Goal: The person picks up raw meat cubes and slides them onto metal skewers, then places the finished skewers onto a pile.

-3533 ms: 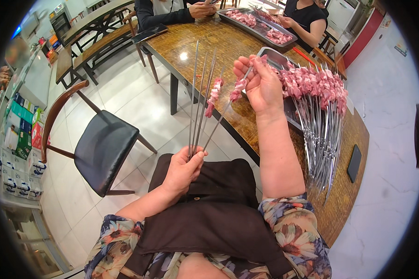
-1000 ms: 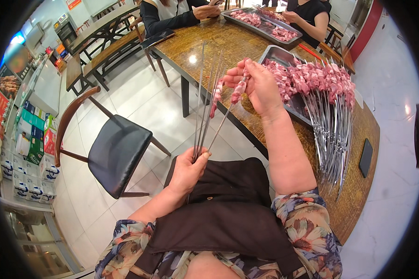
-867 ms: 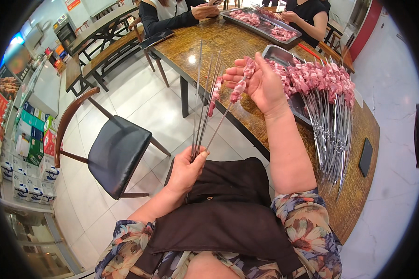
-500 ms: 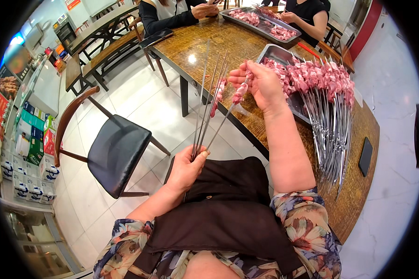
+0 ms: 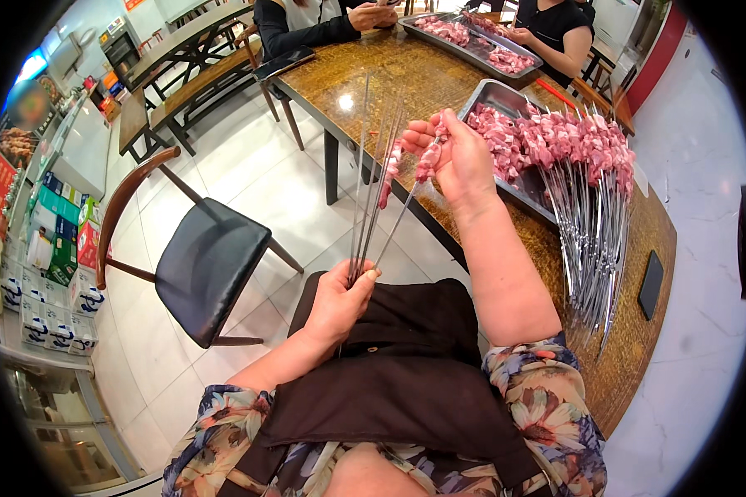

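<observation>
My left hand (image 5: 340, 305) is closed round the lower ends of several long metal skewers (image 5: 360, 207), which fan upward. On one of these skewers is a strip of pink raw meat (image 5: 388, 176). Another skewer slants right toward my right hand (image 5: 466, 161), with raw meat chunks (image 5: 425, 167) threaded near its upper end. My right thumb and fingers are round the meat at the top of that skewer; the tip is partly hidden by them. To the right, a large pile of loaded meat skewers (image 5: 584, 153) rests across a metal tray (image 5: 532, 201), handles toward me.
The brown wooden table (image 5: 340, 70) carries a second metal tray (image 5: 518, 76) of meat, a dark phone (image 5: 651, 284) and a red stick-like item (image 5: 558, 93). Two people sit at its far side. A black-seated chair (image 5: 211, 273) stands at my left, and cartons (image 5: 54, 319) are stacked farther left.
The view has shifted slightly. My right hand has turned a little and its fingers sit a bit differently on the meat. My left hand keeps its hold on the skewers.
</observation>
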`<state>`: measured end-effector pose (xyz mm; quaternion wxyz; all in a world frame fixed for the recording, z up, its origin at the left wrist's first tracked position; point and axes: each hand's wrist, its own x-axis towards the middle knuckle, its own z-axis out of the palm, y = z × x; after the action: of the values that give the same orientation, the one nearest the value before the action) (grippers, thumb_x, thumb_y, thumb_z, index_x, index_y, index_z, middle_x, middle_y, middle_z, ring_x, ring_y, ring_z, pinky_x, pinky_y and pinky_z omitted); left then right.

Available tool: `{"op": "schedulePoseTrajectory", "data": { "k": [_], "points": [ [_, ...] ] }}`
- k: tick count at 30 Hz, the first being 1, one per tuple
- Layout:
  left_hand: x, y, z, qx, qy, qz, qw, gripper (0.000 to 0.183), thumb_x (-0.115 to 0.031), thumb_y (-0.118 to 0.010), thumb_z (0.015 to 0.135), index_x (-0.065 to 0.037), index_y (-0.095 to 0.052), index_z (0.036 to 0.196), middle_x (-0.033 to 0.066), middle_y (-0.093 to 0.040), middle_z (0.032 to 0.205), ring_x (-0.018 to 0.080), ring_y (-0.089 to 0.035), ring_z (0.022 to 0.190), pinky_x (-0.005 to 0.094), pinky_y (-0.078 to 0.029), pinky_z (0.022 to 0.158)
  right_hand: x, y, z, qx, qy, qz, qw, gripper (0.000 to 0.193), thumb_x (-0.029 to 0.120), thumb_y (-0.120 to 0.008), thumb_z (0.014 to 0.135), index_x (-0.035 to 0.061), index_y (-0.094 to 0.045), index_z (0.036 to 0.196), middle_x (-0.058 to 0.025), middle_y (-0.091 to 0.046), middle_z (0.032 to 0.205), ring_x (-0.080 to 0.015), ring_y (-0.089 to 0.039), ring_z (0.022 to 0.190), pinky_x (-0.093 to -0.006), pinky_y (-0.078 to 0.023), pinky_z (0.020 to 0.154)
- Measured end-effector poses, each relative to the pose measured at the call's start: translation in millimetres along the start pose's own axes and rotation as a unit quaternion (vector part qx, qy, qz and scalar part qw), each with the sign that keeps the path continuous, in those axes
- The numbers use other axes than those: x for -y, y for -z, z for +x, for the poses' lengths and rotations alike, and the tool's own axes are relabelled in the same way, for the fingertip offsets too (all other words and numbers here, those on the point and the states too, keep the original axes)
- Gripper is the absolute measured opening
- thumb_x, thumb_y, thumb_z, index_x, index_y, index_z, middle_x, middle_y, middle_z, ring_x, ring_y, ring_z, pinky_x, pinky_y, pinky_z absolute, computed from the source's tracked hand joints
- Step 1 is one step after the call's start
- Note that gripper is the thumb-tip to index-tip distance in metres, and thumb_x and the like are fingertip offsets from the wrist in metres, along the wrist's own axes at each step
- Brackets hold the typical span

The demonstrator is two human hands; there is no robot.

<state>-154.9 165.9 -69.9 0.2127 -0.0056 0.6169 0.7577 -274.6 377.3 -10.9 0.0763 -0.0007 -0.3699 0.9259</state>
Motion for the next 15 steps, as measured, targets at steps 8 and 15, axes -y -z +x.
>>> {"op": "schedulePoseTrajectory", "data": {
  "k": [8,15],
  "points": [
    [-6,4,-1,0.015,-0.003,-0.016,1.000,0.011,-0.012,-0.058,0.089,-0.003,-0.055,0.094,-0.0035,-0.045,0.061,0.0021,-0.033,0.043,0.0173,-0.023,0.037,27,12,7,0.068,-0.076,-0.005,0.995,0.028,0.021,-0.043,0.094,-0.0041,-0.051,0.101,-0.0188,-0.061,0.092,-0.0300,-0.063,0.084,-0.0444,-0.052,0.079],
    [1,14,5,-0.008,-0.058,0.078,0.995,0.011,-0.012,-0.059,0.088,-0.002,-0.056,0.094,-0.0047,-0.046,0.059,0.0016,-0.036,0.044,0.0173,-0.026,0.038,22,15,8,0.021,-0.041,-0.027,0.999,0.028,0.023,-0.040,0.096,-0.0030,-0.051,0.094,-0.0159,-0.060,0.080,-0.0264,-0.063,0.071,-0.0389,-0.054,0.068]
  ]
}}
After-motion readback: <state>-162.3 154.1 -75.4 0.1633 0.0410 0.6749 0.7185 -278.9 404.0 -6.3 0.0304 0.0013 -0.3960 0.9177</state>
